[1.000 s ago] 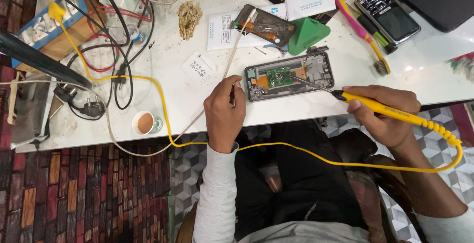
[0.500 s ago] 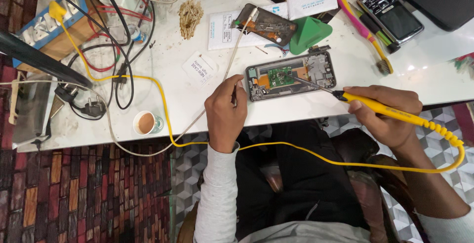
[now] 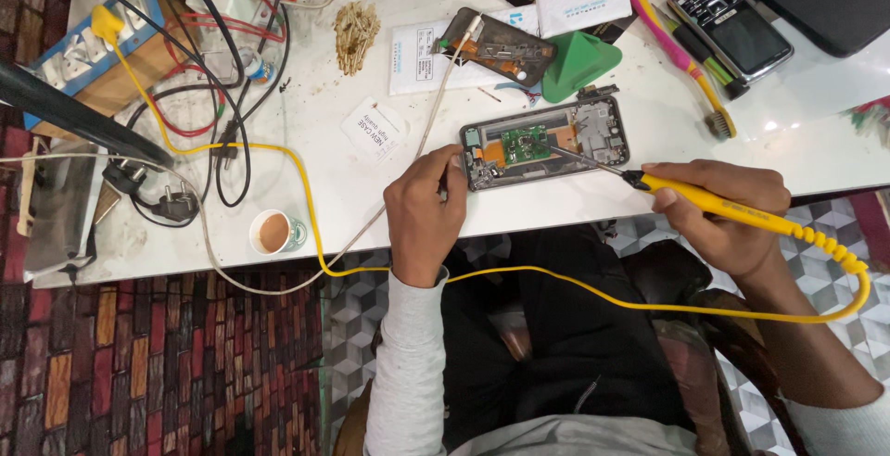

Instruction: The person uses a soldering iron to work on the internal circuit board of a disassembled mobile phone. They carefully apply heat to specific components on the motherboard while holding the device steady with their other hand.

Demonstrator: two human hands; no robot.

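Observation:
An opened phone with its green circuit board exposed lies near the front edge of the white table. My right hand grips a yellow soldering iron, whose metal tip rests on the board. My left hand presses against the left end of the phone, fingers curled, holding it steady. A yellow cord trails from the iron across my lap and up the table.
A small cup of brown drink stands left of my left hand. Behind the phone lie a green plastic cone, another phone part, a toothbrush and a keypad phone. Tangled cables and a power strip fill the left.
The iron's tip has stayed on the board with only slight shifts. Both hands keep their places.

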